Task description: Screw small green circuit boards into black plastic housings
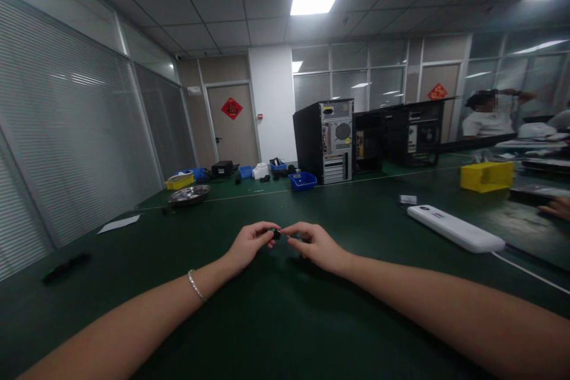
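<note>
Above the green tabletop (pixel 271 320), my left hand (pixel 248 246) pinches a small black part (pixel 276 234) with a bit of green on it. Its exact kind is too small to tell. Close against it on the right, my right hand (pixel 318 247) has thumb and forefinger brought together around something thin and pale, which I cannot make out. The fingertips of both hands nearly meet at the black part. A silvery bracelet (pixel 195 286) circles my left wrist.
Computer cases (pixel 337 142) stand at the back, by a blue bin (pixel 303 181). A metal bowl (pixel 190 195) lies back left. On the right are a white power bank-like block (pixel 454 229) with a cable, a yellow bin (pixel 486 177), another person's hand (pixel 556 208) and a person (pixel 487 122) farther off.
</note>
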`<state>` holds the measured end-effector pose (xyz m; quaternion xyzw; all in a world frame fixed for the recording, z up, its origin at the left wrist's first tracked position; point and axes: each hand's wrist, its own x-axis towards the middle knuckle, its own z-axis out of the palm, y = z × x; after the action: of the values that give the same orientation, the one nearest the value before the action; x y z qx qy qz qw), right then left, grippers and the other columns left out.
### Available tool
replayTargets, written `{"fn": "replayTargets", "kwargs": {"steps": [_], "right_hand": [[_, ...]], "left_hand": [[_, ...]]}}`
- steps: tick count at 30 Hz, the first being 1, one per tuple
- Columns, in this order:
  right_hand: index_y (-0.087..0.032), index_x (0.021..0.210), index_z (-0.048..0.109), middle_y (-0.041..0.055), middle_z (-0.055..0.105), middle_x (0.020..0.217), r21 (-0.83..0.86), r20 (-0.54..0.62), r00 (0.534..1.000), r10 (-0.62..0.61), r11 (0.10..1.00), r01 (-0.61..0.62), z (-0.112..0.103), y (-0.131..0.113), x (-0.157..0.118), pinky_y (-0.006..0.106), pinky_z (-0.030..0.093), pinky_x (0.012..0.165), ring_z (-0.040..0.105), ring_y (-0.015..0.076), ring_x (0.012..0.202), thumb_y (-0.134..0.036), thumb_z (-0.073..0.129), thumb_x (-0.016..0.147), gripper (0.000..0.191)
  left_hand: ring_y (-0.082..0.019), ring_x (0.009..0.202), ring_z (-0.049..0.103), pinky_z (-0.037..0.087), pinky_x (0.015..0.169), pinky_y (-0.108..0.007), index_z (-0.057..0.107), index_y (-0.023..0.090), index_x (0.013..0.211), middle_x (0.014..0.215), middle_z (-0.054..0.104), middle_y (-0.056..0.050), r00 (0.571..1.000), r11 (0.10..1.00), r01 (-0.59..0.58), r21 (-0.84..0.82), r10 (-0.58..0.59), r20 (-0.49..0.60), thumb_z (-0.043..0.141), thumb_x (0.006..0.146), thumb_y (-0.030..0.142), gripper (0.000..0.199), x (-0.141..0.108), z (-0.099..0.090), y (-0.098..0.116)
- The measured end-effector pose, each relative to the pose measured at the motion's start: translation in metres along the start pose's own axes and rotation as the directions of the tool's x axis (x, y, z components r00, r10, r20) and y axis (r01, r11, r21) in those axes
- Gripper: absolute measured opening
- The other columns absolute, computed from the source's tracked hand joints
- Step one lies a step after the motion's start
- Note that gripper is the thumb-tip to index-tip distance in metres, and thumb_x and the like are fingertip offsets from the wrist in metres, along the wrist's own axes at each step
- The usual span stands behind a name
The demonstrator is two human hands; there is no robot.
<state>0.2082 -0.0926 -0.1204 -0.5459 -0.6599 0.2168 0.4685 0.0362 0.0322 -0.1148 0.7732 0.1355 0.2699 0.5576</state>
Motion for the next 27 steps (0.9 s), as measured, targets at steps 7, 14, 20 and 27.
{"fn": "replayTargets", "kwargs": {"steps": [7,14,20,27], "right_hand": [[-0.02,0.116,0.061,0.0069,0.063,0.108,-0.036,-0.083,0.996,0.027,0.999,-0.03,-0.002,-0.005,-0.002,0.025,0.047,0.056,0.058,0.014,0.071,-0.034,0.053,0.086,0.035],[-0.019,0.115,0.061,0.0081,0.062,0.109,-0.041,-0.085,0.996,0.015,0.999,-0.019,-0.002,-0.004,-0.003,0.025,0.046,0.054,0.058,0.015,0.072,-0.035,0.053,0.085,0.035],[-0.017,0.115,0.061,0.0083,0.064,0.104,-0.024,-0.077,0.996,0.04,0.999,-0.042,-0.001,-0.005,-0.002,0.024,0.044,0.052,0.058,0.014,0.068,-0.036,0.053,0.085,0.036],[-0.017,0.114,0.06,0.0067,0.064,0.099,-0.019,-0.038,0.998,0.05,0.998,-0.051,-0.001,-0.006,-0.001,0.023,0.043,0.05,0.056,0.0119,0.062,-0.035,0.054,0.085,0.035]], "left_hand": [[-0.018,0.084,0.054,0.043,0.075,-0.029,0.064,0.015,0.097,0.092,0.061,-0.005,0.996,0.995,-0.017,0.099,0.007,0.093,0.053,0.084,0.032,0.024,0.0,-0.003,-0.003],[-0.021,0.095,0.049,0.037,0.089,-0.034,0.068,0.025,0.095,0.092,0.058,-0.003,0.903,0.842,-0.267,0.47,0.049,0.427,0.047,0.088,0.039,0.027,-0.009,0.003,0.019],[-0.023,0.109,0.045,0.033,0.097,-0.035,0.064,0.027,0.11,0.11,0.054,-0.006,0.886,0.823,-0.323,0.468,0.089,0.456,0.045,0.089,0.039,0.03,-0.01,0.005,0.019],[-0.022,0.091,0.049,0.041,0.081,-0.033,0.057,0.02,0.108,0.102,0.053,-0.007,0.949,0.746,-0.283,0.603,0.125,0.29,0.051,0.084,0.047,0.036,-0.017,0.012,0.021]]}}
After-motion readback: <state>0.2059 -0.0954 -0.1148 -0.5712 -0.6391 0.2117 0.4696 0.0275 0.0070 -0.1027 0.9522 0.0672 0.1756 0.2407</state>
